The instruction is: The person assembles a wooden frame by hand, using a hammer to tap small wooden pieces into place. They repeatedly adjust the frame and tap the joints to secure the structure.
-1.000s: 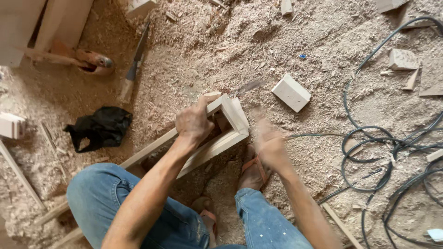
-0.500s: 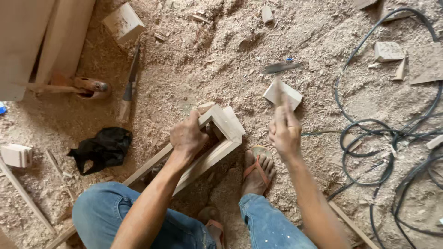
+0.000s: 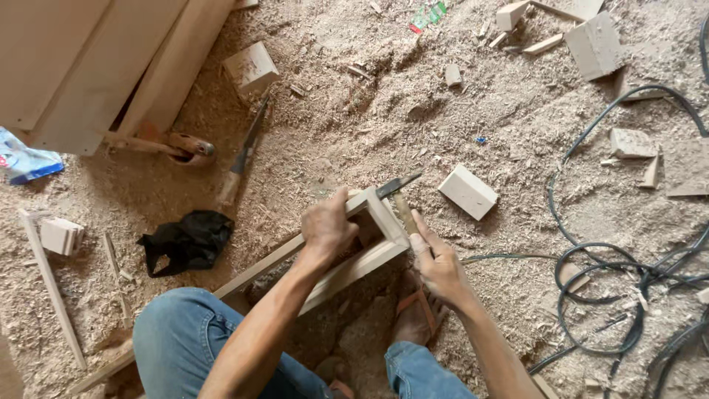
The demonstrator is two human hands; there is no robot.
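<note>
My left hand (image 3: 329, 225) grips the top corner of a long, narrow wooden frame (image 3: 373, 255) that slants from the lower left up to the middle of the sawdust floor. My right hand (image 3: 437, 262) is closed round the wooden handle of a hammer (image 3: 402, 203). Its dark metal head rests at the frame's upper end piece, just right of my left hand. My jeans-clad knees are below, and a foot in a sandal (image 3: 413, 314) sits under the frame.
A pale wooden block (image 3: 467, 191) lies right of the frame. Black cables (image 3: 628, 281) coil at the right. A black cloth (image 3: 188, 240) and a long-handled tool (image 3: 242, 155) lie to the left. Boards (image 3: 96, 66) lean at top left, and offcuts are scattered about.
My right hand, raised with the hammer half a second ago, has come down, and the hammer head now meets the frame's end. My left hand has kept its grip on the frame.
</note>
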